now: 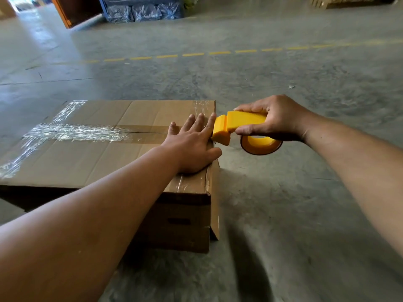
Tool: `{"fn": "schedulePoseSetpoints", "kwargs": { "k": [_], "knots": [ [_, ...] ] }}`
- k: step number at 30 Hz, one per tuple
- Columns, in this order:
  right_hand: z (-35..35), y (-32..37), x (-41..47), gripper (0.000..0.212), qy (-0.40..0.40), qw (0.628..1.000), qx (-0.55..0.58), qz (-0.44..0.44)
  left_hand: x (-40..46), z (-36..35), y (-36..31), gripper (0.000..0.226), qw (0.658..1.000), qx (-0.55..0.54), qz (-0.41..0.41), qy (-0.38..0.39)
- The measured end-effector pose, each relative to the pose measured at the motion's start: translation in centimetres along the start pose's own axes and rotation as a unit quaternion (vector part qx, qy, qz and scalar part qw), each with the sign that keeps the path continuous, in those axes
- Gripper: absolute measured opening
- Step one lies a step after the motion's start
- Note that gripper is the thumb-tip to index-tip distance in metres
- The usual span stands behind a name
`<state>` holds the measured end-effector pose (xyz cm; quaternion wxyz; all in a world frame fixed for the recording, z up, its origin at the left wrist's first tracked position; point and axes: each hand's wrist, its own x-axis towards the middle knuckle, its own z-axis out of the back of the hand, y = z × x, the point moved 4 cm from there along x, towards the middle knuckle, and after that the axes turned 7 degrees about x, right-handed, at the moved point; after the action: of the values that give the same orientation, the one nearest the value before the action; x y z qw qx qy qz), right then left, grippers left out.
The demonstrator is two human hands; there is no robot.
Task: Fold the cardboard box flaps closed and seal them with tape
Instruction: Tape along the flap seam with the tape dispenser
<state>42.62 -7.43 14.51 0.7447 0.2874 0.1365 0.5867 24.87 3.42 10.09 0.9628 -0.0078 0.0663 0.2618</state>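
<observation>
A brown cardboard box [91, 153] sits on the concrete floor with its top flaps folded shut. Clear tape [72, 132] runs along the centre seam, with more strips across the left and right ends. My left hand [192, 147] lies flat, fingers spread, on the box top at its right edge. My right hand [272, 118] grips a yellow tape dispenser [237, 125], whose head touches the box's right top edge just beyond my left fingertips. The tape roll [261, 144] hangs under my right hand, off the box.
Grey concrete floor [283, 203] stretches around the box, with a dashed yellow line [196, 54] across it farther off. Wrapped dark bundles [141, 12] and an orange-framed rack [65, 12] stand at the back. Cardboard pallets [349, 2] lie at the far right.
</observation>
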Motion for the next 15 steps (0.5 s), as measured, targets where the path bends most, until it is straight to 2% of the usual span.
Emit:
{"fn": "schedulePoseSetpoints", "kwargs": {
  "k": [9, 15],
  "knots": [
    [0.8, -0.6, -0.5, 0.069, 0.01, 1.0, -0.027, -0.001, 0.0, 0.2, -0.5, 0.074, 1.0, 0.012, 0.002, 0.025],
    [-0.1, -1.6, -1.2, 0.081, 0.005, 1.0, -0.007, -0.007, -0.2, -0.3, 0.1, 0.081, 1.0, -0.007, 0.009, -0.023]
  ]
}}
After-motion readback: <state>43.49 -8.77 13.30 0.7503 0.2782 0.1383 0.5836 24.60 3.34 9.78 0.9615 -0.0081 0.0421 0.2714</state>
